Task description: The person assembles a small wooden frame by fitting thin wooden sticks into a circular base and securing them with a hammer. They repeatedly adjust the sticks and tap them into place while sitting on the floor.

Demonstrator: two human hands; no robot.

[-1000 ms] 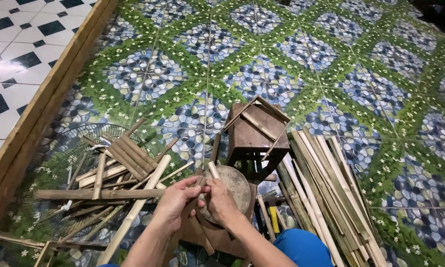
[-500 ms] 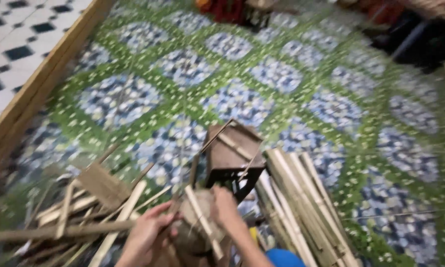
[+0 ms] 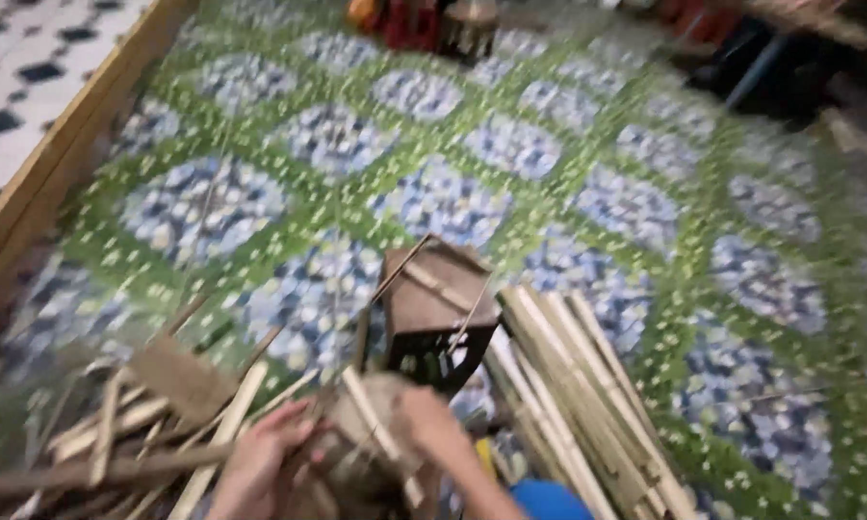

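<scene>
bamboo strip (image 3: 380,435) is lying across the round wooden block (image 3: 361,462), looking light, stiff and splintery; left hand (image 3: 260,462) and right hand (image 3: 433,429) are closing around block and strip, best pinched mid-length

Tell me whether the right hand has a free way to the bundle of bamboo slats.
Probably yes: the right hand rests on the round block, and the bamboo slats lie just beside it with nothing visible between.
</scene>
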